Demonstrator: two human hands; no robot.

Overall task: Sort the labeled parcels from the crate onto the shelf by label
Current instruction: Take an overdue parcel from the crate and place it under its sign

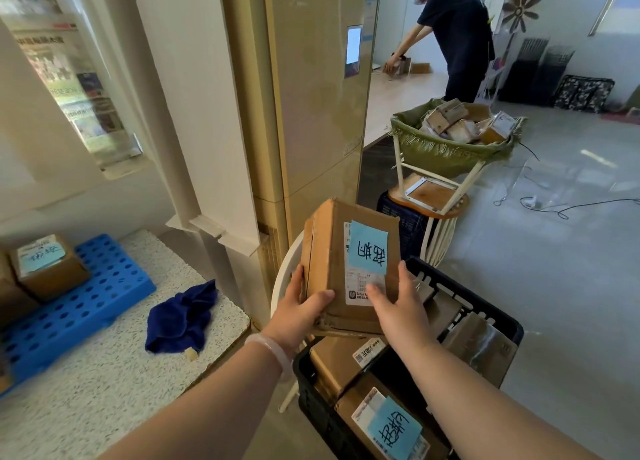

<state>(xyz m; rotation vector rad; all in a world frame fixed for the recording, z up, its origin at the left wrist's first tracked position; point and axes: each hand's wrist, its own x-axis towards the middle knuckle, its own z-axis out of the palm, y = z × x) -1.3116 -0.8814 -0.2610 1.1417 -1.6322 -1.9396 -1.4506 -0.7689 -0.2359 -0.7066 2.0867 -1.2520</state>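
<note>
Both hands, left hand and right hand, grasp a labeled parcel above the crate; shelf at nine o'clock, nearer the left.

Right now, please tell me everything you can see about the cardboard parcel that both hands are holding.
The cardboard parcel is a brown box, creased, with worn edges. A white printed shipping label sits on its facing side, partly covered by a blue note with dark handwriting. It is tilted, held in the air above the black crate. The left hand holds its left side, the right hand its right, thumb on the label.
</note>
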